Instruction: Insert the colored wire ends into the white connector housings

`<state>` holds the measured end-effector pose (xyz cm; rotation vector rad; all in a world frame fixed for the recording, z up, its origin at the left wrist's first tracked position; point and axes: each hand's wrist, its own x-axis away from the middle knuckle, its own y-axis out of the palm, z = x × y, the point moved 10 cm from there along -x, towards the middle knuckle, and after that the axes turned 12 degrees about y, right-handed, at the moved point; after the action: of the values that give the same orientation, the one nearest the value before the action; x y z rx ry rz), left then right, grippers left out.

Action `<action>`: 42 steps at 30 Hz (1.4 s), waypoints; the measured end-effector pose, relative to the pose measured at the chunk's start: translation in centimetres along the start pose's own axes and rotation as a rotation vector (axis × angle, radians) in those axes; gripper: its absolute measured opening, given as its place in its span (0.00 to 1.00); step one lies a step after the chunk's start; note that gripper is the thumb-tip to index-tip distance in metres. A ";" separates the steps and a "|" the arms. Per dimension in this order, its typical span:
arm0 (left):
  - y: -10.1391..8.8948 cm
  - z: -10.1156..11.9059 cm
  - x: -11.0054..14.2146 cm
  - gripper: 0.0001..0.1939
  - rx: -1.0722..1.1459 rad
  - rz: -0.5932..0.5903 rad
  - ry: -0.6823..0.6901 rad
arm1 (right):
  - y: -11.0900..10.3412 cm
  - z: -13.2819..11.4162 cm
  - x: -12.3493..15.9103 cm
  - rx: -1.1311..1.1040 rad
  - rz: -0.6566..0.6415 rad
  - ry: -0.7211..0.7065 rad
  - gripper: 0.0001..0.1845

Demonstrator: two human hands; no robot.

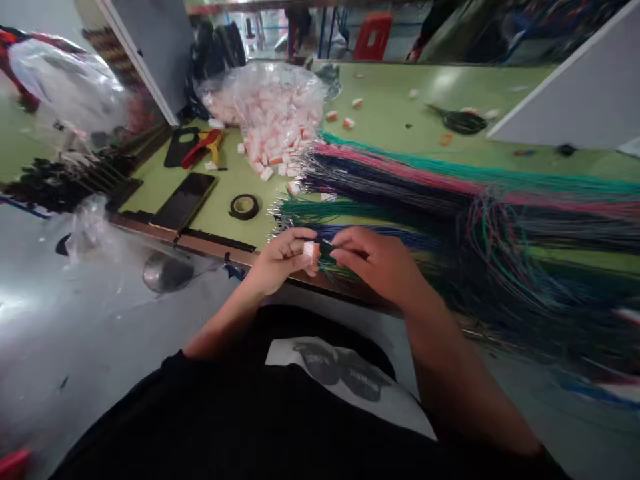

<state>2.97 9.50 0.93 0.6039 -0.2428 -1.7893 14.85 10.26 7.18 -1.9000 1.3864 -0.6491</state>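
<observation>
My left hand (281,259) is closed around a small white and orange plastic connector (311,251) at the near edge of the green table (390,113). My right hand (373,257) pinches a thin wire (326,269) whose end meets the connector. Both hands sit just in front of a wide bundle of coloured wires (450,193) that lies across the table, with teal, pink, black, green and blue strands and bare metal tips pointing left.
A clear plastic bag of white and orange connectors (267,107) spills onto the table behind the wires. A roll of black tape (244,207), a black phone (184,200) and a red and yellow tool (207,143) lie at the left. Loose connectors and a black coil (463,121) lie farther back.
</observation>
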 end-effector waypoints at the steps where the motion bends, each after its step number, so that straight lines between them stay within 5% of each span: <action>1: 0.0 -0.1 0.0 0.23 -0.002 0.005 -0.006 | 0.0 -0.4 0.2 0.014 0.001 -0.038 0.07; 6: 0.0 -0.2 0.0 0.21 0.013 0.004 -0.007 | 0.1 -1.7 0.7 0.084 0.030 -0.117 0.10; 14: 0.2 -0.3 0.1 0.19 0.002 -0.015 0.005 | 0.5 -1.6 0.7 0.238 0.101 -0.017 0.10; 18: 0.2 -0.3 0.2 0.19 -0.034 0.012 0.006 | 0.8 -1.0 0.5 0.271 0.038 0.079 0.10; 42: 0.2 -0.6 0.2 0.22 -0.080 0.059 -0.039 | 1.2 -0.1 0.3 -0.013 0.027 0.059 0.06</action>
<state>3.48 9.37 0.45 0.5008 -0.2128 -1.7463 14.07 9.75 6.32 -1.8829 1.4546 -0.6893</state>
